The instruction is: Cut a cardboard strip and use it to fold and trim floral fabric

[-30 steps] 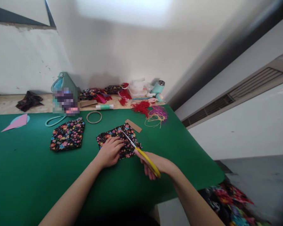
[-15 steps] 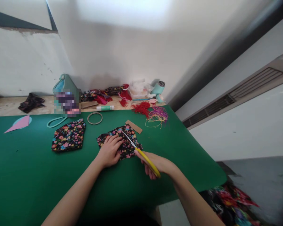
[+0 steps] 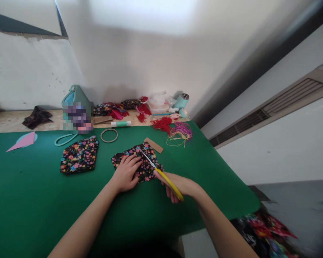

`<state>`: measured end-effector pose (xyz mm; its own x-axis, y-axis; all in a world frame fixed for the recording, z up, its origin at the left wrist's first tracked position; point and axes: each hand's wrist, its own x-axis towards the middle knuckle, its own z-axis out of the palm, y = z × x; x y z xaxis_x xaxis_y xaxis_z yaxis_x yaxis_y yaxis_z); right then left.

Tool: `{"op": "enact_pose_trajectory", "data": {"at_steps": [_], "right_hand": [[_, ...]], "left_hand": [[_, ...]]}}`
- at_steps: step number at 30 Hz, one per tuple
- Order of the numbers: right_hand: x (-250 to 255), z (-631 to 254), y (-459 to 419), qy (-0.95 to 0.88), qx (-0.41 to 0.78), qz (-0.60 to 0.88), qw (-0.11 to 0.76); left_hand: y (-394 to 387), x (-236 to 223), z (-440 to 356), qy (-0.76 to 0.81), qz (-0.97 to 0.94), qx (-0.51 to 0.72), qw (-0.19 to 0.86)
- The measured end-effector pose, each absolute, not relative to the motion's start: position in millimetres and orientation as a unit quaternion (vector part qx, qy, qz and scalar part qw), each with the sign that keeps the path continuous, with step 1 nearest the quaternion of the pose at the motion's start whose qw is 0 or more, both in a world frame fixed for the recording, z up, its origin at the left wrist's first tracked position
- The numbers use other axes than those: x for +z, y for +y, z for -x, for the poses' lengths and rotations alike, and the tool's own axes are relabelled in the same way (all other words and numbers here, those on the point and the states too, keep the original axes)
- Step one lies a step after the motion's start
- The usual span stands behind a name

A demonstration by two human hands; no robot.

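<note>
On the green table surface (image 3: 78,204) lies a piece of black floral fabric (image 3: 148,175). My left hand (image 3: 127,173) rests flat on its left part, fingers stretched out over the cloth. In my right hand (image 3: 174,186) is a pair of scissors (image 3: 168,181) with yellow handles. The blades lie over the fabric's right half, pointing up and left; whether they are cutting it I cannot tell. A strip of brown card (image 3: 154,145) touches the fabric's far edge. To the left sits a stack of floral fabric pieces (image 3: 79,156).
Behind the fabric lie a ring (image 3: 109,135) and a glue stick (image 3: 121,124). Red threads (image 3: 161,124) and purple-yellow threads (image 3: 180,132) are at the back right, near a turquoise bottle (image 3: 181,101). A pouch (image 3: 82,97) stands at the back left. Pink paper (image 3: 23,141) lies far left.
The view has shifted slightly, so everything appears a little further right. Both hands and the scissors keep nearly the same place on the fabric.
</note>
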<state>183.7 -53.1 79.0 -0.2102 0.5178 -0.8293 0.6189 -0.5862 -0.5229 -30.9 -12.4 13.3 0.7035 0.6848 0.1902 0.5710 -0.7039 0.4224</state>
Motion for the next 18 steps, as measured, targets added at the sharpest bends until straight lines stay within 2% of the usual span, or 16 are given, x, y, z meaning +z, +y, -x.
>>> {"op": "enact_pose_trajectory", "data": {"at_steps": [6,12,18], "right_hand": [[82.8,-181.2,-50.7,0.451,-0.624,-0.637,0.051],[83.5,-181.1,-50.4,0.449,-0.625,-0.636,0.054],[81.2,-180.5,-51.3,0.461,-0.617,-0.635,0.058]], "left_hand": [[-14.8,12.0,31.4,0.343,-0.904,0.180,0.178],[9.6,27.5,28.7,0.344,-0.873,0.269,0.216],[68.2,56.7,13.9,0.298,-0.904,0.100,0.290]]}}
